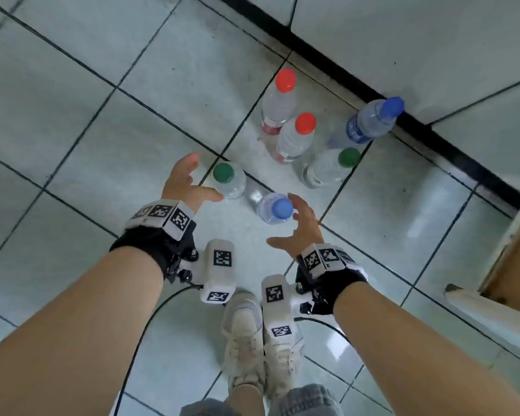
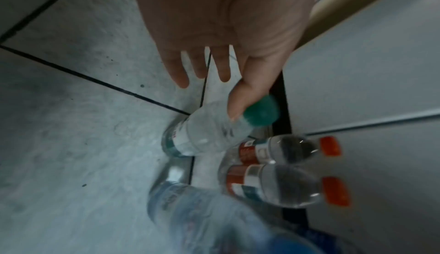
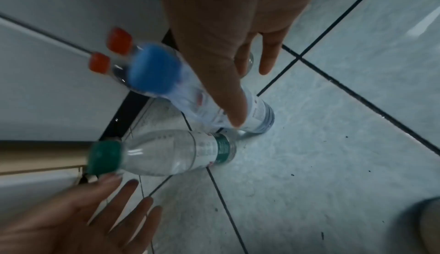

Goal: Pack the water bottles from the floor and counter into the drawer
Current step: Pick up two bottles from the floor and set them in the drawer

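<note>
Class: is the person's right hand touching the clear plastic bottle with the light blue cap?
Cannot tell. In the head view the right hand overlaps the blue-capped bottle; no view shows contact or gap plainly.

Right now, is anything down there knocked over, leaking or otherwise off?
Nothing stands out. All six water bottles stand upright and capped on the tiled floor, with no puddle visible. The left hand and right hand are open, each beside a bottle, neither gripping.
</note>
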Available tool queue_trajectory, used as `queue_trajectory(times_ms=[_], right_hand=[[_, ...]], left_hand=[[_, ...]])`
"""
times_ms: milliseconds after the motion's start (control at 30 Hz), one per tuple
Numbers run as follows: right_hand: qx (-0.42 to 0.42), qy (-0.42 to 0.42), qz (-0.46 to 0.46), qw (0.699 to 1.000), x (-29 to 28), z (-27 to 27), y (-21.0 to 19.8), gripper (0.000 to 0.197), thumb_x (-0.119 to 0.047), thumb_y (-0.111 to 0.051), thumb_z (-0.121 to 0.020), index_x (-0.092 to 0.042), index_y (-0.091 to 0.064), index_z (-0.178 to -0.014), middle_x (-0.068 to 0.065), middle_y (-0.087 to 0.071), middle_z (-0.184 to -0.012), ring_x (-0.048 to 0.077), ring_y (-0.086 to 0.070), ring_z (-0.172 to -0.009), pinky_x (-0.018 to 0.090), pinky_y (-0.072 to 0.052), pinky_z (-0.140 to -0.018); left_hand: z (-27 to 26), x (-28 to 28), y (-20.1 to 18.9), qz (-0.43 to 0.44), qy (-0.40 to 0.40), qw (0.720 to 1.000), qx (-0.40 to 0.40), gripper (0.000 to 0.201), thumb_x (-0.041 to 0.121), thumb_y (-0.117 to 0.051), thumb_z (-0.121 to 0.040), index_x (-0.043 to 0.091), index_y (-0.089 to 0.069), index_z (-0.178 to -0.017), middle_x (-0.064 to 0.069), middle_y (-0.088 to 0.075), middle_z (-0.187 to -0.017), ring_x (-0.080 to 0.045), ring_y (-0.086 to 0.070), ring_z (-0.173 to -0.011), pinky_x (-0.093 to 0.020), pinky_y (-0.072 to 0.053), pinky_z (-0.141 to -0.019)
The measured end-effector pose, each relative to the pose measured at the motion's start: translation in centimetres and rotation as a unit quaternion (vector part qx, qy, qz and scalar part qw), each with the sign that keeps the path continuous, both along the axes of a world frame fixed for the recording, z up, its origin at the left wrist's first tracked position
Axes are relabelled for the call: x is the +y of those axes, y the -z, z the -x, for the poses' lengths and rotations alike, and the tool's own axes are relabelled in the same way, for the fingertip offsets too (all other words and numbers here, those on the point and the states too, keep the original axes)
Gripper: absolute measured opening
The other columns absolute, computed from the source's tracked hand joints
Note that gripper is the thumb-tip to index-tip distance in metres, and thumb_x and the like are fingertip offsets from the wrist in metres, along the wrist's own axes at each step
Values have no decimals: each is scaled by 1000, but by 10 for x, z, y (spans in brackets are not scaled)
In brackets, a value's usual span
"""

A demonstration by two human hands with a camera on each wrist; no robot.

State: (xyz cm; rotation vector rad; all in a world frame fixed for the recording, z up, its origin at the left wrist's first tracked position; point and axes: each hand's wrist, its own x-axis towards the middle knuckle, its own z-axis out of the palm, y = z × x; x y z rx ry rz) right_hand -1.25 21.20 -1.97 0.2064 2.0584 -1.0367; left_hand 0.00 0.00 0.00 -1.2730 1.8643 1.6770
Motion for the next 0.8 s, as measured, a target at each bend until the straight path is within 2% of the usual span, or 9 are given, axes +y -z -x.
queue_trajectory(times_ms=[100, 233, 333, 433, 500, 567, 667, 733, 800], right_hand=[[35, -16, 23, 999, -12, 7, 22, 93, -4, -79, -64, -19, -29, -140, 7, -41, -140, 22, -44, -125, 31, -37, -105], [27, -37, 21, 999, -21, 22, 29, 74, 0, -75, -69, -5, -35, -131, 4, -49, -114, 22, -51, -102, 12, -35, -77], [20, -40, 9, 999, -22, 21, 13, 67, -1, -74, -70, -4, -39, -128, 3, -48, -108, 16, -46, -95, 7, -33, -62], [15, -36, -1, 999, -13, 11, -17, 65, -5, -74, -71, -4, -40, -126, 3, -49, -105, 16, -48, -94, 7, -33, -63], [-1, -21, 3, 1000, -2, 3, -50, 64, -4, -72, -73, -4, -39, -127, 6, -51, -108, 16, -47, -94, 8, -33, -63], [-11, 9, 5, 1000, 10, -6, -96, 62, -4, -73, -72, -5, -41, -126, 5, -52, -108, 15, -46, -93, 11, -37, -71], [-20, 101, 5, 995, 26, -19, -166, 72, -23, -83, -56, -15, -50, -120, 0, -59, -109, 21, -55, -98, 31, -46, -92], [-10, 155, 14, 988, 34, -24, -219, 76, -38, -84, -43, -22, -54, -112, 2, -64, -111, 24, -60, -102, 40, -49, -95], [16, 185, 28, 982, 43, -23, -275, 76, -44, -83, -40, -25, -56, -109, 5, -64, -113, 24, -62, -104, 43, -50, -95]], left_hand=[[1, 8, 26, 20, 97, 995, 29, 75, 7, -74, -71, 26, -41, -136, -1, -49, -140, -21, -40, -133, -33, -30, -113], [8, 18, 30, 10, 77, 992, 100, 53, 31, -72, -62, 29, -53, -112, 2, -59, -107, -19, -54, -109, -29, -37, -105], [6, 20, 17, 20, 95, 991, 92, 40, 9, -70, -74, 19, -57, -111, 5, -58, -97, -17, -52, -97, -37, -44, -97], [-5, 23, -9, -7, 84, 994, 67, 31, 5, -68, -78, 29, -59, -96, 6, -58, -93, -20, -53, -93, -43, -50, -90], [-15, 30, -44, -8, 110, 992, 62, 34, 10, -71, -75, 39, -59, -86, 10, -60, -90, -19, -55, -94, -38, -48, -89], [-25, 37, -92, -22, 161, 984, 66, 34, 22, -74, -65, 43, -59, -87, 11, -64, -93, -20, -59, -102, -34, -44, -96], [-35, 47, -170, -18, 193, 977, 88, 38, 19, -76, -66, 31, -63, -100, 2, -67, -109, -15, -58, -110, -33, -39, -108], [-35, 52, -227, -22, 170, 981, 93, 42, 21, -77, -66, 25, -66, -107, 1, -68, -111, -13, -58, -112, -34, -38, -110], [-29, 59, -285, -46, 139, 983, 108, 47, 35, -76, -56, 28, -69, -101, -1, -68, -106, -14, -59, -108, -39, -39, -109]])
